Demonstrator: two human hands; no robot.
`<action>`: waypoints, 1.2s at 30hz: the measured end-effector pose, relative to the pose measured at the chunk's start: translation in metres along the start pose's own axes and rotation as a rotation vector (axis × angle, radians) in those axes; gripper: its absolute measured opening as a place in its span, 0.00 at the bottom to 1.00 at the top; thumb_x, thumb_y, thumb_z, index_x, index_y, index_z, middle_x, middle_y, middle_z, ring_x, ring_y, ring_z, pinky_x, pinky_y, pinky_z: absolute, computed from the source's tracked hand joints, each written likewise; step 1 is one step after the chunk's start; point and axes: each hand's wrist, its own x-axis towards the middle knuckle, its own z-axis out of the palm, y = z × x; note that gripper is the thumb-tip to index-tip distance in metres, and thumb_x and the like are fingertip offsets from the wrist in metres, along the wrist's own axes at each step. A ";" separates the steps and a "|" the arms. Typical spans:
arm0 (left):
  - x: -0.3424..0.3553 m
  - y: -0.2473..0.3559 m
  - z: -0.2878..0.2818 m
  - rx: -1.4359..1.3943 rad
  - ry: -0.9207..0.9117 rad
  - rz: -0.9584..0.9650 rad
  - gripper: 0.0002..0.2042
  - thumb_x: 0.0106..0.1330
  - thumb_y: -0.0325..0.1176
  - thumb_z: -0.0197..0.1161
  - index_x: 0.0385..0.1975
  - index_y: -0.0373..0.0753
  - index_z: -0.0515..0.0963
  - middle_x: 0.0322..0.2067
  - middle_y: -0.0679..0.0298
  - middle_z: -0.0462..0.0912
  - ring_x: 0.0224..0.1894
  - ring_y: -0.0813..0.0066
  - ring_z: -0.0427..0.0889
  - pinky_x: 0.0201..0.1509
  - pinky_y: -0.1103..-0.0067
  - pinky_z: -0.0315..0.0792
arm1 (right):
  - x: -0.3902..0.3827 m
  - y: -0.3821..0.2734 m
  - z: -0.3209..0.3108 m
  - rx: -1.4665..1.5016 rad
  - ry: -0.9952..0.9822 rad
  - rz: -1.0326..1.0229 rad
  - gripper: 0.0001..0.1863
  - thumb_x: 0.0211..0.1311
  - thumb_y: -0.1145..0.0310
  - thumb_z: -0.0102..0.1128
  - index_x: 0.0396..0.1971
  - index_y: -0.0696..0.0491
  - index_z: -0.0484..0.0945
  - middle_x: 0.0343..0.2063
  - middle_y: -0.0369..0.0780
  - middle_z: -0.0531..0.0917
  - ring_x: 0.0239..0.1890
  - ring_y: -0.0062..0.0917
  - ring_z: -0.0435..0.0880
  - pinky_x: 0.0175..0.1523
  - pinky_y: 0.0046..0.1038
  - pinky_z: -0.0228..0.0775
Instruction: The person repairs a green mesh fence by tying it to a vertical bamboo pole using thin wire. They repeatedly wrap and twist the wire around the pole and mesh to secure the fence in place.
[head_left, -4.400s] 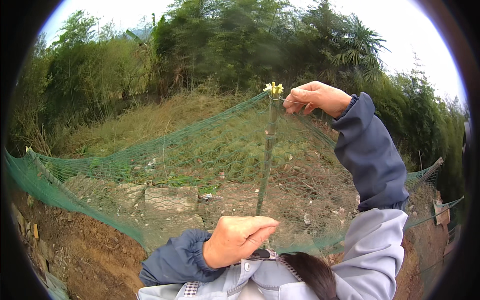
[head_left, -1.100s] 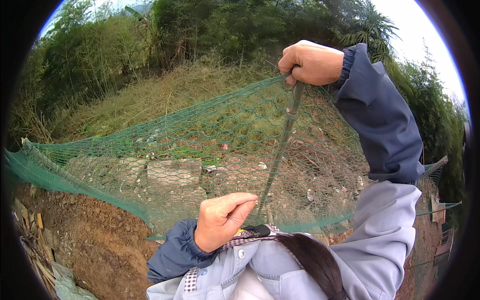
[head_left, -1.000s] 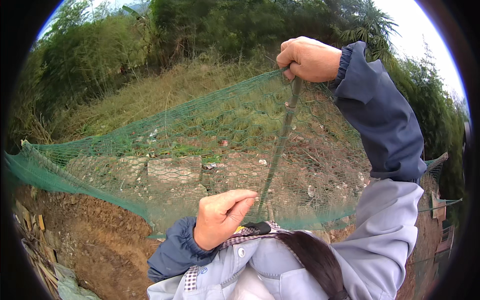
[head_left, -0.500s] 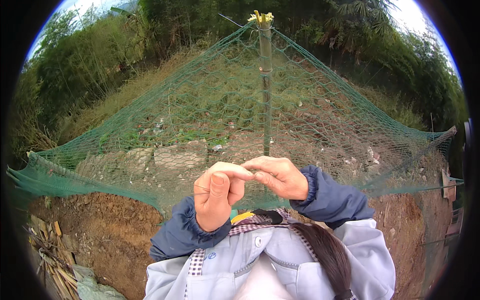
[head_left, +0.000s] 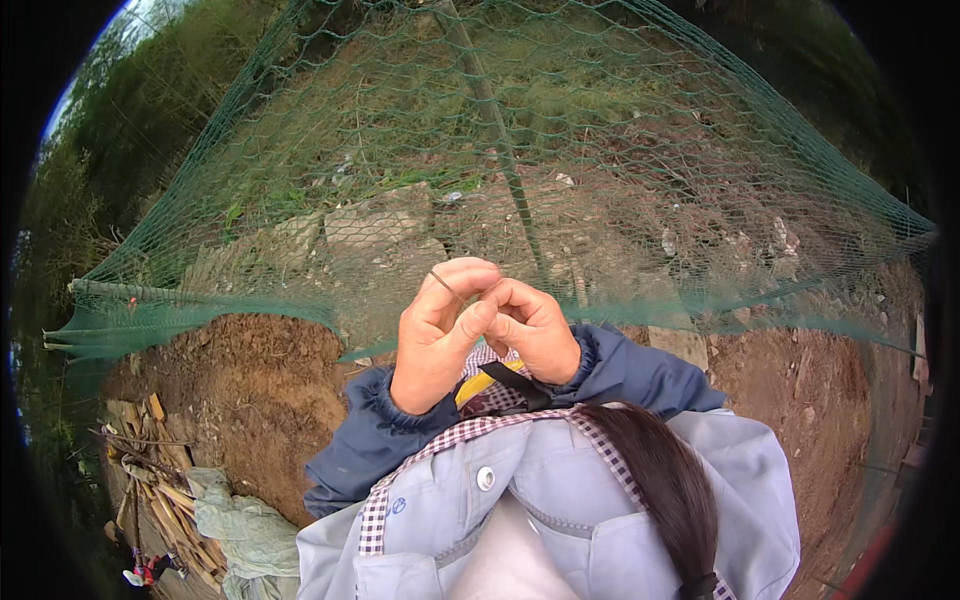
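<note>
Close before the chest in the head view, the left hand (head_left: 432, 335) and right hand (head_left: 532, 328) meet at their fingertips. The left pinches a thin wire (head_left: 444, 284), which pokes up past its fingers; the right has its fingers curled against the left, and I cannot tell whether it grips the wire too. Beyond them spreads a green net (head_left: 640, 110), with a slanting pole (head_left: 497, 125) at its middle and a stone block (head_left: 378, 228) showing through the mesh. At the left edge of the bare soil (head_left: 265, 400), wood sticks (head_left: 178, 520) lie beside a pale green sheet (head_left: 245, 530).
</note>
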 end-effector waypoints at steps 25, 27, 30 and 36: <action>0.059 -0.024 0.015 0.138 -0.225 -0.211 0.09 0.64 0.28 0.55 0.40 0.32 0.77 0.26 0.66 0.79 0.30 0.84 0.76 0.35 0.85 0.69 | 0.037 -0.098 -0.033 -0.199 0.376 -0.318 0.12 0.63 0.65 0.54 0.42 0.56 0.75 0.26 0.31 0.75 0.27 0.12 0.71 0.30 0.15 0.64; 0.059 -0.023 0.017 0.158 -0.302 -0.217 0.09 0.64 0.28 0.55 0.40 0.32 0.77 0.25 0.66 0.79 0.30 0.84 0.75 0.35 0.85 0.69 | 0.043 -0.108 -0.030 -0.128 0.377 -0.284 0.12 0.63 0.65 0.54 0.41 0.56 0.75 0.26 0.30 0.75 0.26 0.12 0.71 0.30 0.14 0.63; 0.058 -0.023 0.014 0.162 -0.326 -0.212 0.09 0.65 0.28 0.54 0.39 0.32 0.77 0.24 0.67 0.78 0.30 0.83 0.75 0.35 0.85 0.69 | 0.047 -0.114 -0.024 -0.128 0.298 -0.295 0.10 0.62 0.65 0.55 0.38 0.55 0.76 0.26 0.31 0.76 0.26 0.11 0.72 0.29 0.14 0.63; 0.058 -0.020 0.000 0.194 -0.285 -0.199 0.09 0.65 0.28 0.54 0.39 0.32 0.77 0.25 0.67 0.78 0.30 0.84 0.75 0.35 0.85 0.69 | 0.052 -0.126 -0.023 -0.291 0.307 -0.548 0.08 0.61 0.68 0.56 0.34 0.57 0.76 0.28 0.33 0.78 0.27 0.15 0.73 0.33 0.17 0.65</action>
